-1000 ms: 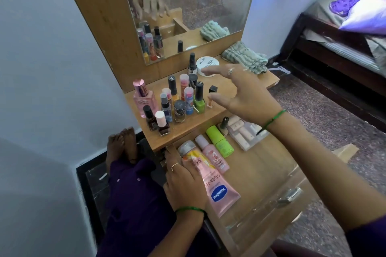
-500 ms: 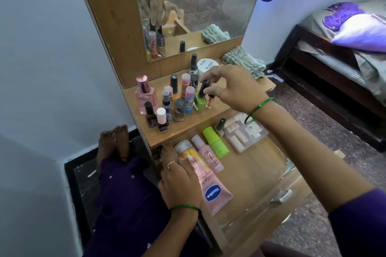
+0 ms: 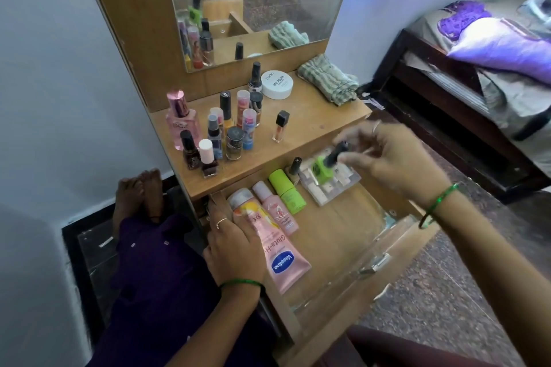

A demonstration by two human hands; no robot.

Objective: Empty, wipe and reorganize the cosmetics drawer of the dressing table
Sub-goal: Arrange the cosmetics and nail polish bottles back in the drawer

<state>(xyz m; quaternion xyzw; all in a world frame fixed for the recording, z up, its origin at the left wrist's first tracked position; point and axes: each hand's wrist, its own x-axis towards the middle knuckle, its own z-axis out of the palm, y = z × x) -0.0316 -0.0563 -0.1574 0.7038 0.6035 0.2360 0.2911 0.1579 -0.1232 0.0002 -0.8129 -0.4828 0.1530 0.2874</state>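
Right hand: thumb and fingertips pinch the dark cap of a green nail polish bottle, held tilted above the clear palette at the far right of the open drawer. Motion blur obscures the exact finger contact. Left hand: fingers straight, resting on the pink Vaseline tube at the drawer's left; the hand hides part of the tube.
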